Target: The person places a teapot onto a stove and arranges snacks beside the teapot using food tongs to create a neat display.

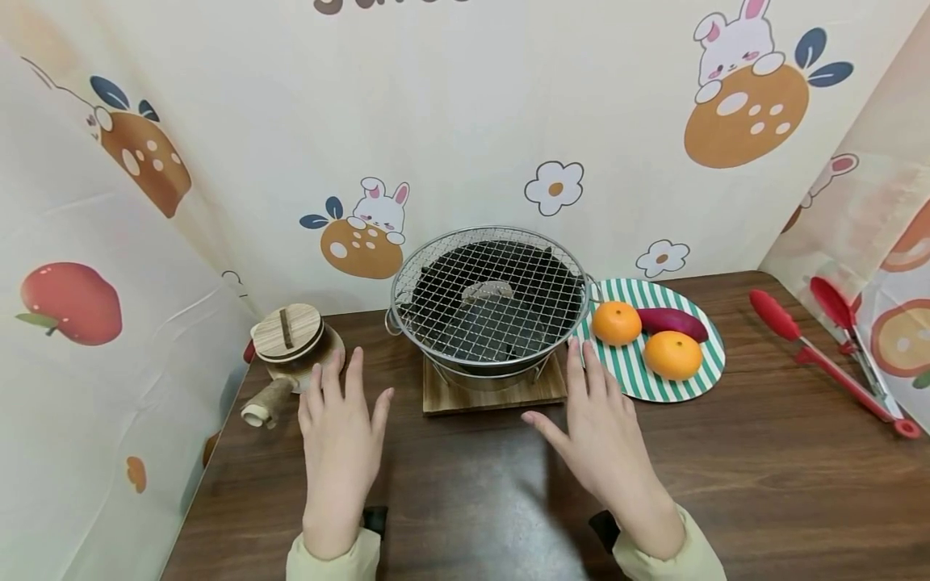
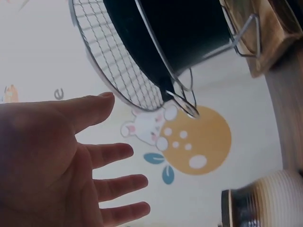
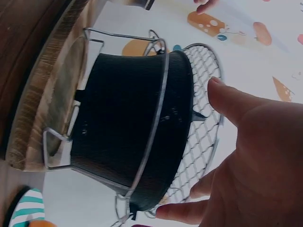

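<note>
Both hands hover before a black stove pot (image 3: 128, 104) in a metal wire stand, topped by a round wire mesh grill (image 1: 541, 323). A greyish lump (image 1: 487, 290) shows at the mesh's middle; whether it lies on or under the wires I cannot tell. My left hand (image 1: 341, 436) has its fingers straight and spread, between the stove and a side-handled teapot (image 1: 320, 367) with a wooden lid (image 1: 289, 332). Nothing is in it. Also empty, with fingers extended, my right hand (image 1: 599, 436) is in front of the stove's right side, near a striped oval plate (image 1: 625, 383).
Under the stove lies a wooden board (image 1: 450, 399). Two oranges (image 1: 617, 323) and a purple elongated vegetable (image 1: 676, 323) rest on the plate. Red-tipped tongs (image 1: 835, 371) lie at the right of the brown table (image 1: 472, 500). Printed sheets (image 1: 465, 105) enclose the back and sides.
</note>
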The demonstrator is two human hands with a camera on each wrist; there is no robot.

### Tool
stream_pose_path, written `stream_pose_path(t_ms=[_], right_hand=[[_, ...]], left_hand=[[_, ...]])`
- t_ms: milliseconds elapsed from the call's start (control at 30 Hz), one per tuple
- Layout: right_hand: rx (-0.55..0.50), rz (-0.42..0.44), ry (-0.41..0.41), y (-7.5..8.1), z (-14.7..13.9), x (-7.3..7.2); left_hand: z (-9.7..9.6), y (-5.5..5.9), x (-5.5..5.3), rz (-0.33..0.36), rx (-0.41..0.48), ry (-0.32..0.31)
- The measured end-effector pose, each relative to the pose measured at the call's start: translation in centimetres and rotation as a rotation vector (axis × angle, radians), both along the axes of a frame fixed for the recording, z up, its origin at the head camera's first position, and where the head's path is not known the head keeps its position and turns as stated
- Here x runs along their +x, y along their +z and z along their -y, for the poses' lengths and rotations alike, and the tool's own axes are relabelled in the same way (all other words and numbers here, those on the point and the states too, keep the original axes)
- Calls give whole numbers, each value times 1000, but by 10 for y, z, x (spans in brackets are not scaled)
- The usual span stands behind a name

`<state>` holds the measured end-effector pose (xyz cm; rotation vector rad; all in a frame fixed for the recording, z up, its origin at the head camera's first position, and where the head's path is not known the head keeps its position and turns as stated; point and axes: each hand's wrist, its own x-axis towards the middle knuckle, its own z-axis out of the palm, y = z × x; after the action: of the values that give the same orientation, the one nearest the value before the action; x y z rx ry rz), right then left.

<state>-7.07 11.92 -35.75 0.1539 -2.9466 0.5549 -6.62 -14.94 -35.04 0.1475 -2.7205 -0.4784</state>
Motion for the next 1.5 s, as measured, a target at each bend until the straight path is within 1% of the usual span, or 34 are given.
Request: stream_pose_path(t_ms=[300,467,567,733,933,1167,1500], right_hand=[[-12,57,-5,-10,0,-9],[-13,63,-6,-14,1,-13],[-9,61,-6,-17,1,-16],[2,68,-8,-25,1,-20],[15,80,-11,-35,1,-25],[35,90,-6,-43,2,-29],[36,90,1,-52,3,-31]], left_hand=[[13,1,-2,35,43,46],[19,2,-3,56,59,71],[25,1,-3,45,66,87],[38,-2,-4,3,85,118],[51,-5,-8,11,128,163],[69,-14,-12,-17,157,221],[83,-24,-16,-23,183,263]])
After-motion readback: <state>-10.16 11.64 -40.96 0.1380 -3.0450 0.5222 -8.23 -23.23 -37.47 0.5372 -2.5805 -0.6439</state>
